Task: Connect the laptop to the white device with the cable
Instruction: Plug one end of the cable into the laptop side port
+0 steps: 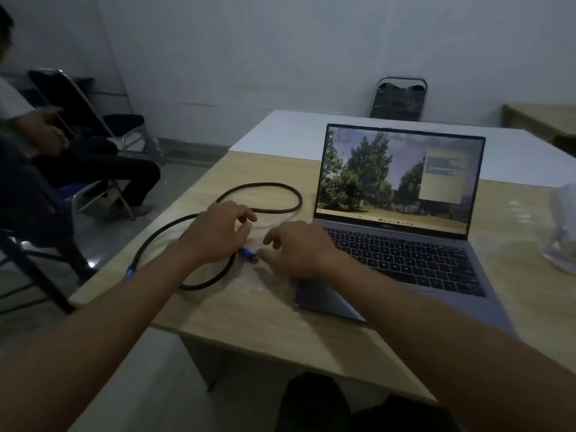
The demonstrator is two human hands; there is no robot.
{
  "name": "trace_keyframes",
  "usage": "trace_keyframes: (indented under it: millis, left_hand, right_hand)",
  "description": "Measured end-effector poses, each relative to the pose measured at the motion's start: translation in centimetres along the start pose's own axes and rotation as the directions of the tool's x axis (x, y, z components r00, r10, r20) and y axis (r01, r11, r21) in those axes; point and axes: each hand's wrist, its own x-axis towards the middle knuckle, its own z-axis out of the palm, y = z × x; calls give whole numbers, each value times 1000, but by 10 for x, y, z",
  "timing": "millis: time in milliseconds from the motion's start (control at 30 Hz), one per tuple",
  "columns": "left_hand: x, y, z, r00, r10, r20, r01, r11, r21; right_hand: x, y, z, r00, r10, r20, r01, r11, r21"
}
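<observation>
A grey laptop stands open on the wooden table, its screen lit with a picture of trees. Left of it a black cable lies in loops on the table. One blue-collared plug rests between my hands; the other blue plug lies near the table's left edge. My left hand hovers over the cable loops with fingers spread. My right hand is open beside the laptop's left edge, its fingertips close to the near plug. A blurred whitish object sits at the right edge of the view.
A white table adjoins the wooden one behind the laptop. A black folding chair stands at the far wall. On the left a seated person occupies a metal chair, with another chair beyond.
</observation>
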Motion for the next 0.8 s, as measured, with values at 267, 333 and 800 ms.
trace_keyframes:
  millis: [267,333,800]
  left_hand:
    - [3,-10,22,999,36,-8,-37,992,-117]
    - [6,-12,24,999,50,-3,-50,991,-128]
    - [73,-5,33,972,184,143,-202,971,128]
  right_hand:
    - [20,-18,22,999,10,-49,-11,1000,-20]
    - [24,-15,22,996,55,-75,-60,996,-73]
    - [53,38,22,955,143,-262,-216,936,-279]
